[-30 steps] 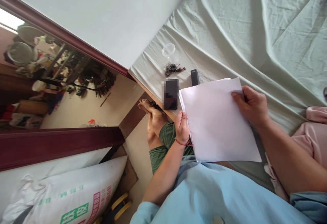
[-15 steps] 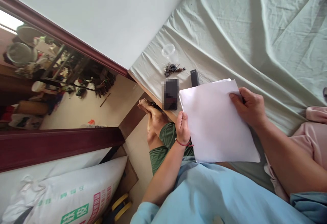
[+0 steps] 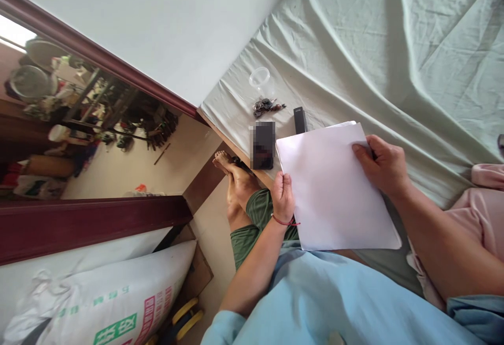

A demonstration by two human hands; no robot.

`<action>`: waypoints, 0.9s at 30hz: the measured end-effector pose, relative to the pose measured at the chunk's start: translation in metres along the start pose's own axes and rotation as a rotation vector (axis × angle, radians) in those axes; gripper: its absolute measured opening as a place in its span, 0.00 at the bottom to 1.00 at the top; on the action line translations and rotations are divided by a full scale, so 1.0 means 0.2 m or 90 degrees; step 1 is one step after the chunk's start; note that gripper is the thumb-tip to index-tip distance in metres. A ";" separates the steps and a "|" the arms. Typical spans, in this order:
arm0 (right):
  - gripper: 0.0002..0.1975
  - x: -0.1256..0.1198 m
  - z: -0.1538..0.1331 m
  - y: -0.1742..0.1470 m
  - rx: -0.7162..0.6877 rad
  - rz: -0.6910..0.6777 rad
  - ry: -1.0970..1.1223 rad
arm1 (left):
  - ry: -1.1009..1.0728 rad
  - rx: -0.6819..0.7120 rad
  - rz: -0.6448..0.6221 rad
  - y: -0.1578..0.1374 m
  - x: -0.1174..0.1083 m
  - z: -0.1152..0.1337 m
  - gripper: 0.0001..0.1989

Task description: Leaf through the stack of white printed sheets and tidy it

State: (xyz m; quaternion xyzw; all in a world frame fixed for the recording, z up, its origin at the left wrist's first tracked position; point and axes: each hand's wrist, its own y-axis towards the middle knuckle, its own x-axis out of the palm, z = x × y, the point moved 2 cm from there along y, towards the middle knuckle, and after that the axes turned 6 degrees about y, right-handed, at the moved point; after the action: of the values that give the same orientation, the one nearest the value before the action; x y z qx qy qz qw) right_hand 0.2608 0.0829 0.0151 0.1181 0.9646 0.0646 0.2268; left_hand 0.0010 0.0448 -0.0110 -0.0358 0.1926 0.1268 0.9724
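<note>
Here, paper stack (image 3: 340, 192): held before the blue shirt (image 3: 334, 298).
Left grip (image 3: 284, 196): stack's left edge grasped.
Right grip (image 3: 384, 165): stack's upper right edge pinched.
Keys (image 3: 265, 106): laid on the pale sheet (image 3: 362, 35) between clear tub (image 3: 260, 78) and dark phone (image 3: 264, 148).

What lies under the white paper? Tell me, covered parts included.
The edge of another sheet peeks past the top of the white paper, gripped at its sides by the left hand and right hand. What lies under its middle is covered and cannot be seen.
</note>
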 end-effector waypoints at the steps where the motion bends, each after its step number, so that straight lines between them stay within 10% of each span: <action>1: 0.08 0.00 0.01 0.00 0.002 0.003 0.006 | 0.002 0.000 0.003 0.00 0.00 0.00 0.24; 27: 0.06 0.01 0.06 0.01 0.009 0.009 -0.027 | 0.020 0.039 -0.039 0.00 0.00 0.00 0.24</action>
State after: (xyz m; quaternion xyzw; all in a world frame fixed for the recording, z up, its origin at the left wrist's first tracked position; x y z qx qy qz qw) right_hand 0.2649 0.0872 0.0039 0.1275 0.9592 0.0568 0.2458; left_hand 0.0006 0.0443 -0.0105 -0.0140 0.2100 0.0904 0.9734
